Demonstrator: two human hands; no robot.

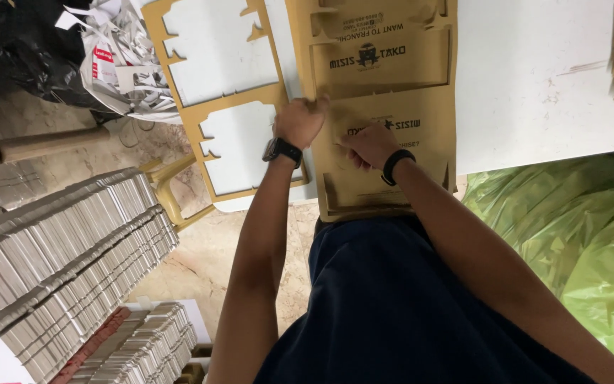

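Both hands (335,135) on tan printed die-cut cardboard sheet (385,107)

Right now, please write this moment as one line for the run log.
left hand: pressing brown die-cut cardboard sheet | right hand: flat on same sheet | sheet: on white table | beside: empty cardboard frame

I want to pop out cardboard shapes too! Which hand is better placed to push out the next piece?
Probably the right hand: it lies flat on the printed piece in the brown cardboard sheet. The left hand sits at the sheet's edge, beside the empty cut-out frame.
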